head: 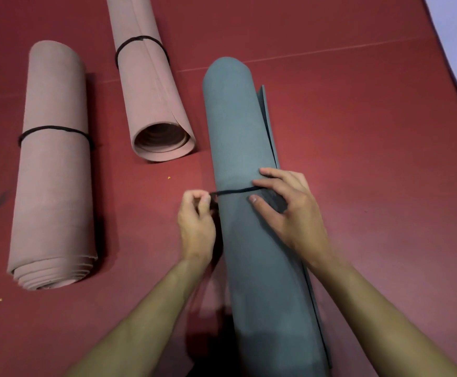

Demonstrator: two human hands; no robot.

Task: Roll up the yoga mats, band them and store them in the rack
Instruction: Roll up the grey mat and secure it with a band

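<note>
Left hand (196, 221) pinches black band (232, 191); right hand (289, 213), fingers (273, 174) spread, presses grey mat (238, 126)

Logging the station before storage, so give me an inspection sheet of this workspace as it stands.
Surface: red floor padding.
Job's things: near pink rolled mat and far pink rolled mat, both banded; grey rolled mat with black band across it.
Clutter: two small crumbs.
Grippers: left hand pinches the band; right hand presses it onto the grey mat.
Cables: nothing seen.
Surroundings: pale strip at far right; rack not in view.
</note>
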